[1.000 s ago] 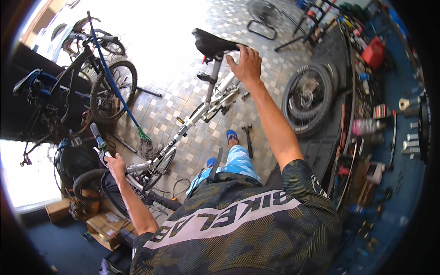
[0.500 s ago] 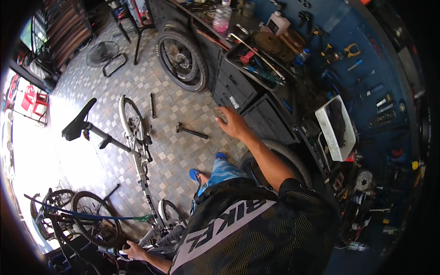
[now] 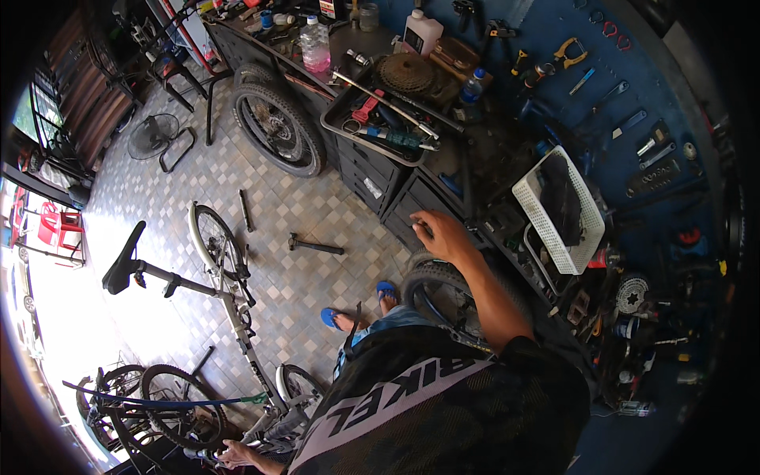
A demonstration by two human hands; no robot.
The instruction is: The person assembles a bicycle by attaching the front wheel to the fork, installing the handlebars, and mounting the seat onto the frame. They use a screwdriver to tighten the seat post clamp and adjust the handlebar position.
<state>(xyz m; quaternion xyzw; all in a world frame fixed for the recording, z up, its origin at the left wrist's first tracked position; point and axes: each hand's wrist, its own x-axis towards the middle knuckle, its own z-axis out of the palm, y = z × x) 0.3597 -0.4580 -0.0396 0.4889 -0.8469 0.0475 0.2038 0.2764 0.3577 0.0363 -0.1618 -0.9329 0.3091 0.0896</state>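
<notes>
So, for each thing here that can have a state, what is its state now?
right hand: open, fingers on a drawer front, holding nothing
left hand: on the bicycle at its lower end; grip unclear
bicycle: upright
hammer: lying on the floor
cabinet drawers: shut
fan: standing on the floor

The right hand (image 3: 441,236) reaches out at about one o'clock to the front of a dark drawer cabinet (image 3: 396,194), fingers spread against it. Just below it leans a bicycle wheel (image 3: 443,297). At seven o'clock the left hand (image 3: 237,453) grips the bicycle (image 3: 229,301), which stands on the tiled floor (image 3: 301,214). A hammer (image 3: 315,246) lies on the tiles near the centre. A metal tray of tools (image 3: 380,119) sits on the workbench at twelve o'clock, and a white basket (image 3: 558,210) at three.
</notes>
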